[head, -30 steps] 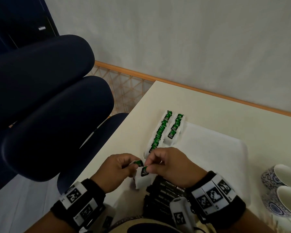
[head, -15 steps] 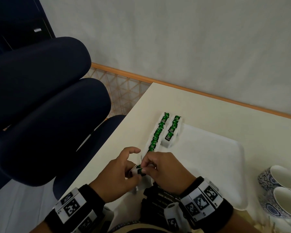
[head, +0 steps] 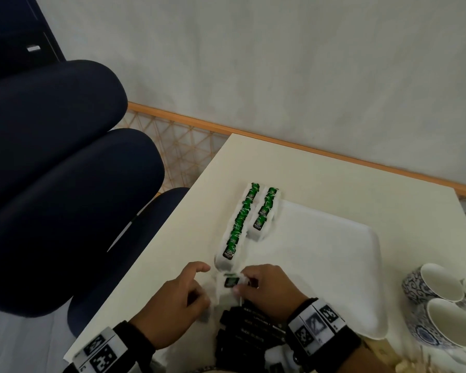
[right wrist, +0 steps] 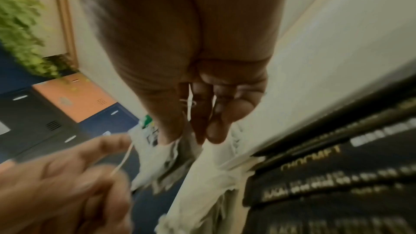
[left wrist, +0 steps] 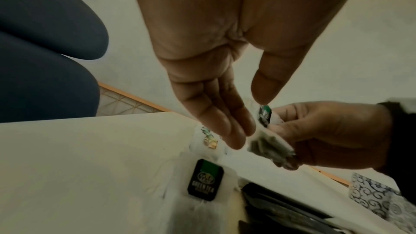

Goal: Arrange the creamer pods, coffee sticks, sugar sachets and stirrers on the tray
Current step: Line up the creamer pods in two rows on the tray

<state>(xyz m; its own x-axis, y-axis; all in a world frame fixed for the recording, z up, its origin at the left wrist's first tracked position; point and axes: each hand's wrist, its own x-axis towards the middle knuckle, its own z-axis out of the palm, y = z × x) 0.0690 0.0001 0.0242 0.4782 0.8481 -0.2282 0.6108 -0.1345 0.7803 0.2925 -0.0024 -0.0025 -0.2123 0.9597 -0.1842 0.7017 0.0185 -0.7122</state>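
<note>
Head view: a green-labelled sachet (head: 230,282) is pinched in the right hand (head: 269,292), just short of the near end of the left row of sachets (head: 237,227) on the white tray (head: 334,265). The row's long axis runs away from the hands.

Left wrist view: the left hand (left wrist: 225,70) is seen open, fingers straight, thumb tip on the sachet's tag.

Right wrist view: fingers are curled round sachet and string; black coffee sticks (right wrist: 337,175) lie beside. The right hand is judged nearer the row.
</note>
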